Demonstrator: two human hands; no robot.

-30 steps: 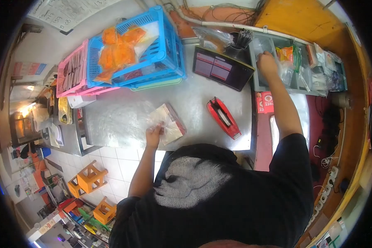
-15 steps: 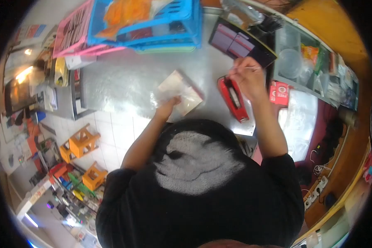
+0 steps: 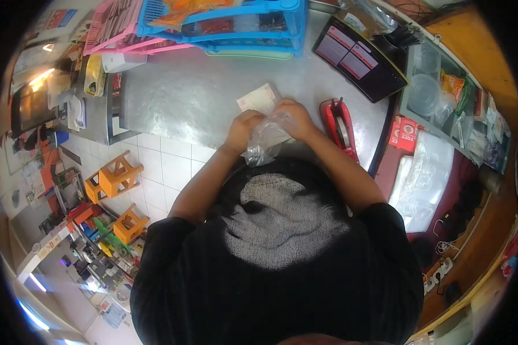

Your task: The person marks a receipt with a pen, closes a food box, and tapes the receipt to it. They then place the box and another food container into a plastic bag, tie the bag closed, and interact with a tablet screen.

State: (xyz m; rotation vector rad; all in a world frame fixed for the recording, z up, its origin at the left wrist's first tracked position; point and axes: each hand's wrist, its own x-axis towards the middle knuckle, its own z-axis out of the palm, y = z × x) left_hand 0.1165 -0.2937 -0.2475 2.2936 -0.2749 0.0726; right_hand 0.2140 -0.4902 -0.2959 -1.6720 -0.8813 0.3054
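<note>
A crinkled clear plastic bag [image 3: 265,141] is stretched between my two hands, close to the front of my shirt. My left hand [image 3: 243,131] is closed on its left side. My right hand [image 3: 294,118] grips the upper right part, fingers curled inward. Just beyond the hands, a pale flat packet with faint red print [image 3: 259,98] shows on the metal table [image 3: 184,98]; its near part is hidden behind the hands and bag. Right of my right hand lies a red tape dispenser [image 3: 338,127] with a roll in it.
A tablet [image 3: 360,57] with a lit screen stands at the back right. Blue [image 3: 236,40] and pink baskets [image 3: 112,29] line the far edge. On the right are a red box [image 3: 403,133], stacked clear bags [image 3: 423,178] and a tray of supplies [image 3: 437,92].
My right hand has come left from above the tape dispenser to the plastic bag. Both hands now hold the bag, closer to my body, and the pale packet shows beyond them.
</note>
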